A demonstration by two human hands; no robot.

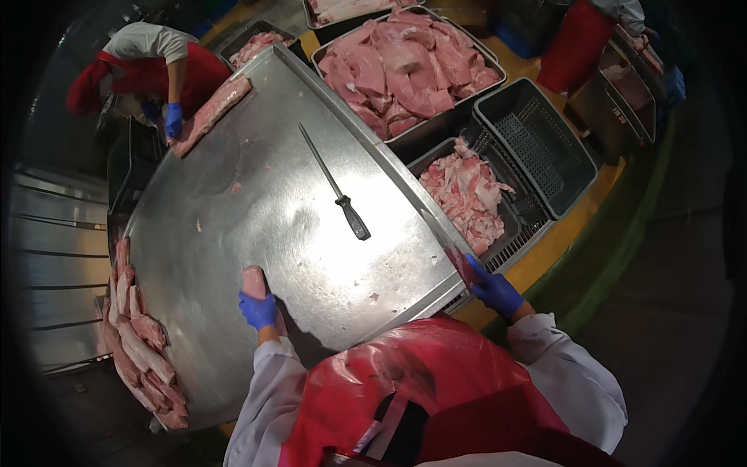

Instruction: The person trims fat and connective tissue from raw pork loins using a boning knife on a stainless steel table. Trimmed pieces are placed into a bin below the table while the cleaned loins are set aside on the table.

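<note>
My left hand (257, 310), in a blue glove, is closed round a long pale-pink piece of pork (253, 282) above the near part of the steel table (226, 233). One end of the pork sticks out past the fingers, and part of it shows below the hand. Over the table's right edge, my right hand (496, 290), also gloved in blue, is closed. A thin, dark reddish shape (459, 265) runs from its fingers along the edge; I cannot make out what it is. A sharpening steel (333, 181) with a black handle lies on the table between the hands, farther off.
Long pork strips (140, 342) line the left edge. Beyond the right edge stand a tub of meat slabs (408, 66), a crate of trimmings (464, 194) and a grey perforated crate (537, 148). A co-worker's gloved hand (173, 119) touches a pork loin (208, 117) at the far left.
</note>
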